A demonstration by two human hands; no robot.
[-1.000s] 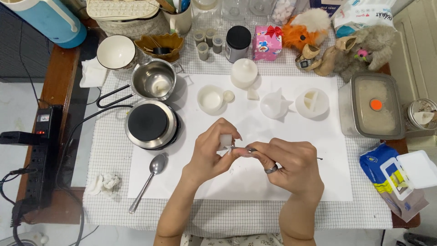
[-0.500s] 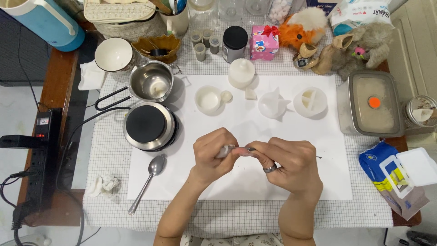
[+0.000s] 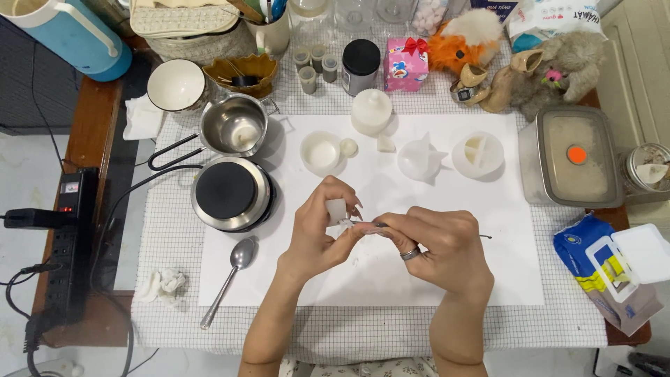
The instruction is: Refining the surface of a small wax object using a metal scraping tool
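My left hand (image 3: 322, 227) pinches a small white wax-like piece (image 3: 337, 209) over the middle of the white sheet (image 3: 279, 279). My right hand (image 3: 436, 244), with a ring on one finger, holds a thin metal tool (image 3: 368, 225) whose tip touches the white piece. The tool's dark rear end (image 3: 484, 237) sticks out past the right hand. Both hands meet above the sheet, in front of a small round white mould (image 3: 321, 152) and a star-shaped white mould (image 3: 421, 158).
A round electric hotplate (image 3: 228, 192), a steel pot (image 3: 234, 126) and a spoon (image 3: 230, 276) lie to the left. A lidded container (image 3: 576, 157), a jar (image 3: 645, 171) and a blue bag (image 3: 604, 265) stand right. Stuffed toys, a pink box, a black-lidded jar and bowls line the back.
The hands have stayed at the same spot. The left fingers have turned the white piece a little, so more of it shows above the thumb.
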